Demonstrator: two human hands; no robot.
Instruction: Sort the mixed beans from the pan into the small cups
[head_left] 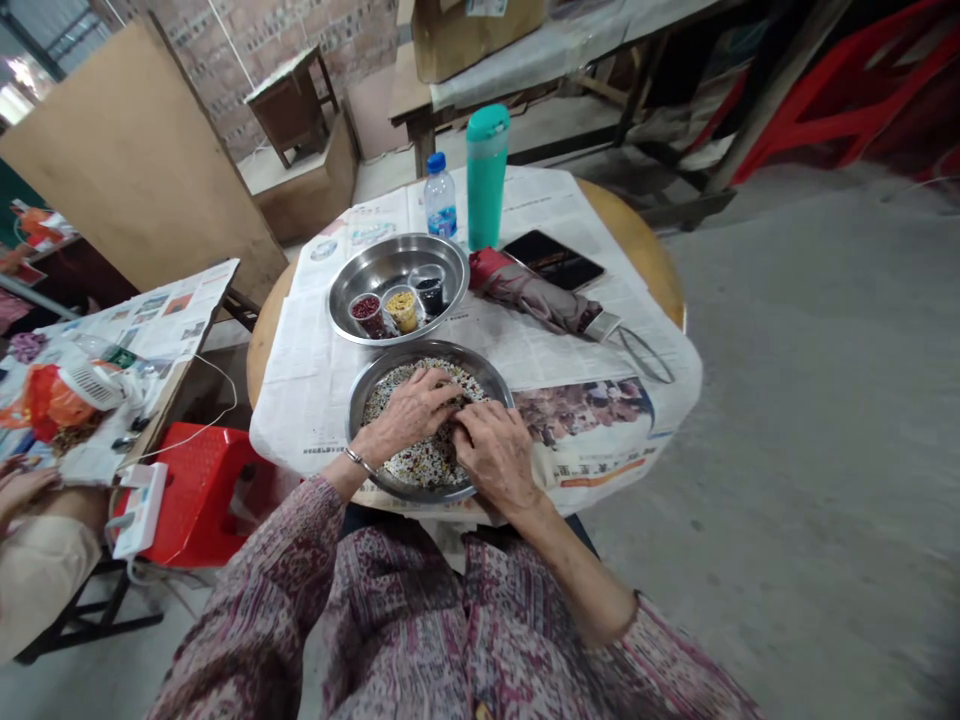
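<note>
A steel basin (493, 374) close in front of me holds mixed grains (426, 464), mostly white with dark, yellow and red bits. My left hand (411, 412) lies over the grains from the left, its fingers bent and pressed together. Opposite it, my right hand (497, 455) curls its fingers in a pinch, the tips nearly meeting the left ones. Whatever the fingertips hold is too small to make out. Just behind, a second steel basin (360, 275) carries clear cups of red beans (367, 309), yellow grains (402, 309) and black beans (430, 292).
Newspaper (300, 370) covers the round table. A water bottle (440, 200), a teal flask (487, 180), a phone (553, 258) and a folded umbrella (536, 290) stand or lie beyond the basins. A red stool (202, 490) and another person's hand (26, 490) are at left.
</note>
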